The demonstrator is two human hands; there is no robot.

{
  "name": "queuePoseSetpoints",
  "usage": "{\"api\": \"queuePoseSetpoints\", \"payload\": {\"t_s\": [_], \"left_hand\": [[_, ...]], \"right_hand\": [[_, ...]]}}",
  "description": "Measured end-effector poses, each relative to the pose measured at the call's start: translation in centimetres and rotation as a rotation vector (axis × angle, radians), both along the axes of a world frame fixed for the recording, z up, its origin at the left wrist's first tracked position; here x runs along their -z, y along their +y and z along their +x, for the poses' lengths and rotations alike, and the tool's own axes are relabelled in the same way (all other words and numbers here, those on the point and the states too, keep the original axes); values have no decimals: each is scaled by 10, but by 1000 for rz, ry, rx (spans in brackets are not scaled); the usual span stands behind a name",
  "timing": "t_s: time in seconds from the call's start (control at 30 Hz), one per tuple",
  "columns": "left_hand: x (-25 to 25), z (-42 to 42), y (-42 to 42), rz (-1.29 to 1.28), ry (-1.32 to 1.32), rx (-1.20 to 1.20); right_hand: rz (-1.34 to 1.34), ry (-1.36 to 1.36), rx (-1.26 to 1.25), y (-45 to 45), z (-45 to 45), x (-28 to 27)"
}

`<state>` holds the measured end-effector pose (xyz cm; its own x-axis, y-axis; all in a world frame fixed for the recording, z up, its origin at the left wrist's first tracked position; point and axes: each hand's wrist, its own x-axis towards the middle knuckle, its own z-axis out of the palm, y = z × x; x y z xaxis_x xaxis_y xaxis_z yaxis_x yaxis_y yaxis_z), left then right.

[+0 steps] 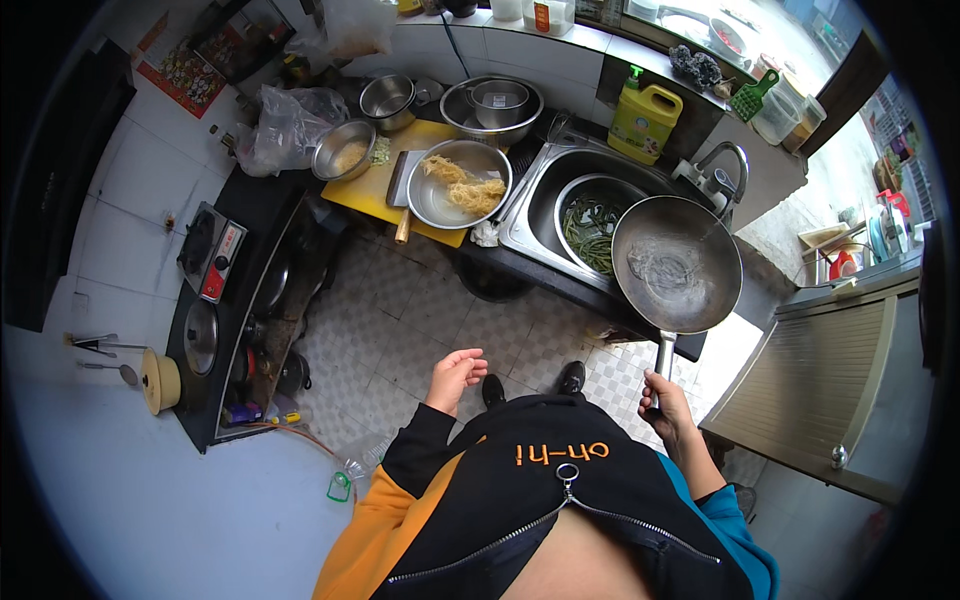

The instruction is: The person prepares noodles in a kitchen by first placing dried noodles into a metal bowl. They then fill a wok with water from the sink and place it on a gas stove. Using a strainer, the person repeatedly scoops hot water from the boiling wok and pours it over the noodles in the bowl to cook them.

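Observation:
My right hand (667,409) grips the metal handle of a wok (676,262). The wok is held over the right front corner of the sink, and its inside looks wet. Part of a steel basin (562,217) of long green vegetables (596,225) shows beside the wok, inside the stainless steel sink (523,232). My left hand (456,375) hangs in front of my body with its fingers loosely bent and nothing in it. Farther off, a steel bowl (457,214) with pale yellow shredded food (480,196) rests over a yellow cutting board (352,196).
A cleaver (402,184) lies partly under that bowl. Another steel bowl (343,150) stands at the board's left. Behind the sink are a yellow detergent jug (645,120) and a curved faucet (739,169). A portable gas stove (214,251) sits on the left counter. At right is a cabinet door (802,382).

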<state>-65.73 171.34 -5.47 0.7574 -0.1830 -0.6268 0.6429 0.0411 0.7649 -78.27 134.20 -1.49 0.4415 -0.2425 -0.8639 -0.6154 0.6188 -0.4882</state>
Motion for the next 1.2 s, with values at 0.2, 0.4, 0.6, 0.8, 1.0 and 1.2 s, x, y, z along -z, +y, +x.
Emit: {"api": "queuePoseSetpoints", "payload": {"t_s": [0.2,0.4,0.6,0.8,1.0,1.2], "left_hand": [[10,-2,63,1,11,-32],[25,-1,104,12,11,0],[34,5,126,38,59,59],[21,20,113,25,30,67],[10,30,94,28,6,101],[11,38,75,53,-14,106]], "right_hand": [[88,65,95,7,11,-3],[56,-29,201,24,25,13],[106,-101,233,35,33,24],[162,-44,309,44,44,6],[319,-198,300,29,33,30],[308,-258,296,34,36,46]]}}
